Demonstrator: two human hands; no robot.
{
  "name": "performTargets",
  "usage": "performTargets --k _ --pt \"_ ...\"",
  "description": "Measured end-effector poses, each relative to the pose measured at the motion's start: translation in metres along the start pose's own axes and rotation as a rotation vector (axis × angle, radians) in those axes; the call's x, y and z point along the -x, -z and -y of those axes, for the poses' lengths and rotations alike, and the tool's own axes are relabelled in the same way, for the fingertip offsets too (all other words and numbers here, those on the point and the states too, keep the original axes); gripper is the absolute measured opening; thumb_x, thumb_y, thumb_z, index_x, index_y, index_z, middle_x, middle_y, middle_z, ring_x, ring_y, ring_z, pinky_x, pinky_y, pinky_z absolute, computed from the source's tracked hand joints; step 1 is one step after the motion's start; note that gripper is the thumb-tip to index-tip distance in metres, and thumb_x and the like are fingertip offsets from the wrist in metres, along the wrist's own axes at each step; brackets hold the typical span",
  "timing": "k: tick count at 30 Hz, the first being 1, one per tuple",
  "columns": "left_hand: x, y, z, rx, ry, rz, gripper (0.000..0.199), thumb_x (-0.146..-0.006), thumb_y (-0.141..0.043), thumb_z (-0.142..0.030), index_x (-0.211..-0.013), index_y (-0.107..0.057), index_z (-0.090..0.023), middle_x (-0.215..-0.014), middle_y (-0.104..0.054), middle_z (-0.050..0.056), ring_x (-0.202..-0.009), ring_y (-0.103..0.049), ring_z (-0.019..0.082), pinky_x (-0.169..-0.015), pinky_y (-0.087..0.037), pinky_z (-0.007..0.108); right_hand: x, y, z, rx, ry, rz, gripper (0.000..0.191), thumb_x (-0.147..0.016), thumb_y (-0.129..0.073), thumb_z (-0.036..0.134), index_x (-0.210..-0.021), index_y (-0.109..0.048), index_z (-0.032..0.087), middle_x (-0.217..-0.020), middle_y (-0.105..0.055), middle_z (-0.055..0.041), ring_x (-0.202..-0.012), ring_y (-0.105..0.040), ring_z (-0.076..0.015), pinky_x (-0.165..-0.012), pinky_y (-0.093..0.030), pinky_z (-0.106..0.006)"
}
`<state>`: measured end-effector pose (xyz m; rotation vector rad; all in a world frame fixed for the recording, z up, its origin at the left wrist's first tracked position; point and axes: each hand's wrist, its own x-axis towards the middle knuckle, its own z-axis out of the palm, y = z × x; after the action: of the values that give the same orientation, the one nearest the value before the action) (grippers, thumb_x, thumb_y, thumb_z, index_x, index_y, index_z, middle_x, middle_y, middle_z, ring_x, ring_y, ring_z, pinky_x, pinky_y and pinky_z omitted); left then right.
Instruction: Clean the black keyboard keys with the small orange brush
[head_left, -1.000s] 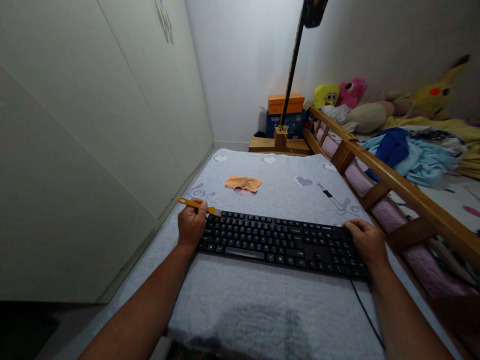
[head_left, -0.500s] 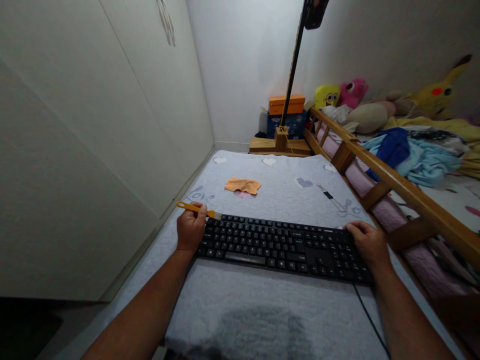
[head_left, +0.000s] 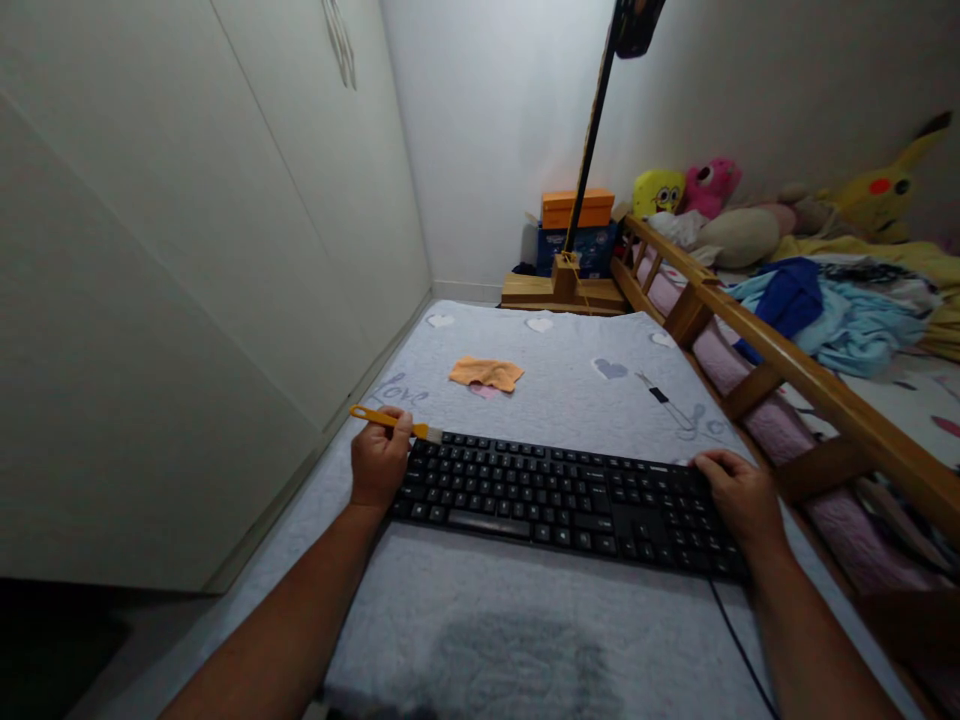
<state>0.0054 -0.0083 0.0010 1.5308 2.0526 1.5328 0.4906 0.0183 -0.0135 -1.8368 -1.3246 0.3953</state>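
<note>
Both hands are on the black keyboard (head_left: 562, 492), which lies across the grey quilt (head_left: 555, 380). My left hand (head_left: 379, 462) is clamped on an orange brush (head_left: 390, 420) at its top-left corner; my right hand (head_left: 739, 497) presses the right end, fingers loosely curled. If that hold slackens, I expect brushing will skid the board on the soft cloth.

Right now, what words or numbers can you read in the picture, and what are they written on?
"Love", in grey cursive, on the pale grey heart-patterned blanket, above the left hand.
Key legends on the black computer keyboard: too small to read.
Print on the blue cardboard box under the orange box: too blurred to read.
</note>
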Motion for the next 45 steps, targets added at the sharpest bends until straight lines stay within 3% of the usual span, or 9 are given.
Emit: performTargets --k 28,38,45 --pt "-0.0014 0.0002 -0.0026 -0.003 0.028 0.029 0.026 -0.089 -0.054 -0.044 -0.080 -0.063 -0.022 -0.056 -0.058 -0.003 -0.054 -0.060 0.017 -0.061 -0.047 0.027 0.0001 -0.0003 -0.0028 -0.008 -0.018 -0.003 0.030 -0.066 -0.062 0.050 -0.066 -0.073 0.021 -0.068 -0.074 -0.0058 -0.072 -0.066 -0.0277 -0.068 -0.047 -0.035" --pt "-0.0018 0.0020 -0.0074 -0.011 0.008 0.025 0.026 -0.089 -0.055 -0.043 -0.075 -0.062 -0.022 -0.061 -0.063 -0.001 -0.058 -0.062 0.017 -0.064 -0.050 0.027 0.0018 0.0010 0.0040 -0.017 0.021 -0.025 0.028 -0.066 -0.062 0.049 -0.061 -0.070 0.022 -0.060 -0.070 -0.0046 -0.064 -0.064 -0.0251 -0.060 -0.046 -0.033" --pt "-0.0034 0.0005 -0.0048 -0.006 0.002 0.022 0.027 -0.089 -0.055 -0.043 -0.076 -0.063 -0.022 -0.058 -0.061 -0.002 -0.057 -0.062 0.017 -0.062 -0.048 0.027 0.0006 0.0012 0.0026 0.006 0.011 -0.005 0.030 -0.065 -0.061 0.051 -0.063 -0.070 0.022 -0.064 -0.071 -0.0055 -0.069 -0.065 -0.0268 -0.064 -0.047 -0.034"
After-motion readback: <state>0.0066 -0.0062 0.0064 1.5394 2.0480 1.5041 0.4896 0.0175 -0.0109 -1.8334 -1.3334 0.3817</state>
